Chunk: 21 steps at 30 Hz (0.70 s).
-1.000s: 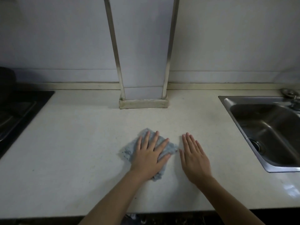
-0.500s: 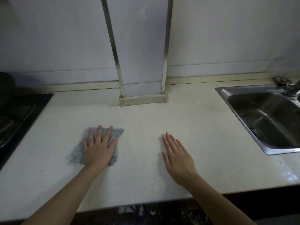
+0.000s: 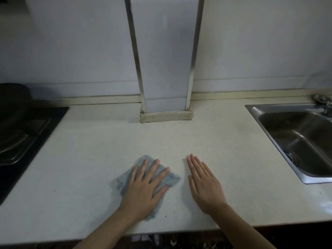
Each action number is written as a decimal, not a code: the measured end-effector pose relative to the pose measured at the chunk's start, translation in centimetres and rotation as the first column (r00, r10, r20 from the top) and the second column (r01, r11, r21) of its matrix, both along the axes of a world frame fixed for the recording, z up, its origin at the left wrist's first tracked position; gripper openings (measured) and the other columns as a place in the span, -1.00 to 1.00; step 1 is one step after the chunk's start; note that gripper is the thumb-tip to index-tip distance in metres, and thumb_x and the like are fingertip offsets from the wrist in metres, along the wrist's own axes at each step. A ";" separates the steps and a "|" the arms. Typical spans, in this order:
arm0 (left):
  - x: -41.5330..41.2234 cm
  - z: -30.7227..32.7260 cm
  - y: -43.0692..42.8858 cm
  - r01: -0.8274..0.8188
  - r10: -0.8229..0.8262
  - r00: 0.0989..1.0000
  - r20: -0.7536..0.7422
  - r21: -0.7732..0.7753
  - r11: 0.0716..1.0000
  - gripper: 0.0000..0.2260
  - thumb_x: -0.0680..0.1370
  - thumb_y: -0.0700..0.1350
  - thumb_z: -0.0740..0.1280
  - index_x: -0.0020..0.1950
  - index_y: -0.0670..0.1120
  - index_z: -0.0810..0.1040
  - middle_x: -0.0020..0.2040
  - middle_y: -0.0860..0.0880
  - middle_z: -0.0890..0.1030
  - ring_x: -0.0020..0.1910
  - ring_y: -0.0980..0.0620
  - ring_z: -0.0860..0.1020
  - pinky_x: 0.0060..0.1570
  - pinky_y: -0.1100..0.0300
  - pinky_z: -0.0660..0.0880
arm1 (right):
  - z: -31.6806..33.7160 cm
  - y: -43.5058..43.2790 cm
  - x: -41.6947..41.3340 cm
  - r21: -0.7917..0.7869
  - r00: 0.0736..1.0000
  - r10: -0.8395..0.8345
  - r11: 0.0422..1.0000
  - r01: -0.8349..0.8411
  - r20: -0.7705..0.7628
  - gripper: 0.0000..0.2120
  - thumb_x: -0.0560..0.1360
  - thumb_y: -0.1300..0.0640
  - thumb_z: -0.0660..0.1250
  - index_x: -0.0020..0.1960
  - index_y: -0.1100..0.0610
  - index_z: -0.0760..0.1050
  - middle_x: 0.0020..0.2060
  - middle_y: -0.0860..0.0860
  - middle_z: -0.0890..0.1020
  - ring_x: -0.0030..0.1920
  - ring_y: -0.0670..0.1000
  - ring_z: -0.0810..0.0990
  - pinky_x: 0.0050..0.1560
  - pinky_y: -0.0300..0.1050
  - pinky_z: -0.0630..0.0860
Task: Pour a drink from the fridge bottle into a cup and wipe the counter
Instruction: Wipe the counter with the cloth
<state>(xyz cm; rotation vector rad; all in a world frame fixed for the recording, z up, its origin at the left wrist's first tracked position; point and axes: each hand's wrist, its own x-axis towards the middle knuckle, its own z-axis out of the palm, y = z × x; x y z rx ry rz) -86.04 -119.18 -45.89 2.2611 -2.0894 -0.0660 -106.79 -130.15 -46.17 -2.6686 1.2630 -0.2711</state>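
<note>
A crumpled blue-grey cloth (image 3: 171, 179) lies on the pale speckled counter (image 3: 89, 168), near its front edge. My left hand (image 3: 145, 186) presses flat on the cloth with fingers spread and straight. My right hand (image 3: 204, 186) rests palm down on the bare counter just right of the cloth, fingers straight and together, holding nothing. No bottle or cup is in view.
A steel sink (image 3: 298, 139) is set into the counter at the right, with a tap base (image 3: 321, 98) behind it. A black hob (image 3: 23, 137) with a dark pot (image 3: 12, 94) fills the left. A white boxed column (image 3: 165, 112) stands at the back wall.
My left hand slid the cloth left across the counter, then back right to beside my right hand. My right hand stayed flat on the counter.
</note>
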 end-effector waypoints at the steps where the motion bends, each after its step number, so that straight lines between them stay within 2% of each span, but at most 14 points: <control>1: 2.0 0.1 0.4 -0.028 0.028 1.000 0.004 -0.014 1.000 -0.46 0.61 0.32 -0.25 0.58 0.23 -0.11 0.61 0.08 -0.07 0.59 -0.09 -0.08 0.51 -0.12 -0.08 | 0.1 0.0 0.0 0.000 1.000 0.006 1.000 -0.006 -0.001 -0.46 0.61 -0.11 -0.35 0.55 0.02 -0.29 0.54 -0.12 -0.25 0.49 -0.22 -0.36 0.51 -0.18 -0.27; 3: 6.4 0.4 0.7 -0.172 0.172 0.985 0.013 -0.004 0.985 -0.37 0.52 0.36 -0.43 0.56 0.20 -0.24 0.59 0.07 -0.19 0.59 -0.09 -0.14 0.53 -0.13 -0.10 | 0.2 0.2 -0.1 0.003 1.000 0.015 1.000 -0.015 -0.008 -0.46 0.60 -0.11 -0.37 0.54 0.02 -0.32 0.53 -0.12 -0.27 0.48 -0.23 -0.38 0.51 -0.18 -0.28; 5: 9.9 0.5 0.0 -0.370 0.369 0.928 0.060 0.019 0.929 -0.32 0.41 0.36 -0.56 0.50 0.17 -0.41 0.58 0.02 -0.27 0.58 -0.12 -0.18 0.51 -0.17 -0.13 | 0.3 0.3 0.2 0.003 1.000 0.012 1.000 -0.012 0.010 -0.45 0.59 -0.10 -0.37 0.54 0.03 -0.30 0.54 -0.12 -0.25 0.49 -0.22 -0.37 0.52 -0.18 -0.27; 7: 11.1 0.5 -1.8 -0.527 0.524 0.850 0.059 0.069 0.847 -0.38 0.43 0.32 -0.54 0.48 0.19 -0.46 0.59 0.00 -0.29 0.58 -0.14 -0.22 0.51 -0.21 -0.14 | 0.4 0.3 0.4 -0.005 1.000 0.012 1.000 -0.012 0.018 -0.44 0.58 -0.11 -0.39 0.55 0.04 -0.28 0.54 -0.12 -0.23 0.49 -0.21 -0.35 0.52 -0.19 -0.27; 9: 10.0 0.6 -4.2 -0.575 0.576 0.817 0.028 0.096 0.812 -0.37 0.44 0.31 -0.47 0.52 0.21 -0.39 0.61 0.02 -0.25 0.58 -0.15 -0.23 0.50 -0.22 -0.14 | 0.5 0.2 0.5 -0.010 1.000 0.015 1.000 -0.015 0.009 -0.42 0.57 -0.11 -0.41 0.55 0.04 -0.29 0.54 -0.11 -0.23 0.50 -0.20 -0.35 0.52 -0.19 -0.29; 13: 3.7 0.7 -8.7 -0.396 0.399 0.917 -0.019 0.075 0.915 -0.44 0.56 0.30 -0.31 0.55 0.23 -0.28 0.61 0.04 -0.23 0.57 -0.15 -0.24 0.51 -0.20 -0.19 | 0.6 -0.1 0.5 -0.026 1.000 0.019 0.999 -0.019 0.003 -0.45 0.60 -0.08 -0.34 0.56 0.06 -0.25 0.54 -0.09 -0.20 0.52 -0.15 -0.29 0.53 -0.16 -0.25; 15: 0.0 0.6 -9.1 -0.303 0.304 0.953 0.003 0.077 0.950 -0.44 0.56 0.32 -0.32 0.55 0.23 -0.29 0.60 0.04 -0.23 0.57 -0.15 -0.24 0.51 -0.20 -0.19 | 0.5 -0.1 0.5 -0.037 1.000 0.020 0.999 -0.020 -0.009 -0.45 0.61 -0.07 -0.32 0.56 0.07 -0.21 0.54 -0.08 -0.17 0.53 -0.14 -0.26 0.52 -0.16 -0.24; 18: -2.7 0.2 -6.4 -0.142 0.141 0.989 0.045 0.040 0.989 -0.43 0.54 0.35 -0.39 0.54 0.25 -0.29 0.61 0.06 -0.18 0.58 -0.12 -0.23 0.51 -0.19 -0.16 | 0.5 -0.1 0.4 -0.036 1.000 0.015 0.999 -0.016 -0.011 -0.46 0.62 -0.07 -0.31 0.56 0.08 -0.19 0.55 -0.07 -0.13 0.53 -0.13 -0.24 0.51 -0.17 -0.24; 21: -1.3 0.0 -2.4 0.032 -0.031 0.998 0.047 -0.021 0.999 -0.48 0.62 0.32 -0.21 0.58 0.25 -0.08 0.62 0.08 -0.03 0.59 -0.07 -0.09 0.52 -0.17 -0.04 | 0.8 0.0 0.4 -0.022 0.997 0.036 0.999 -0.037 -0.064 -0.46 0.63 -0.08 -0.30 0.55 0.09 -0.23 0.55 -0.03 -0.17 0.53 -0.10 -0.28 0.51 -0.15 -0.26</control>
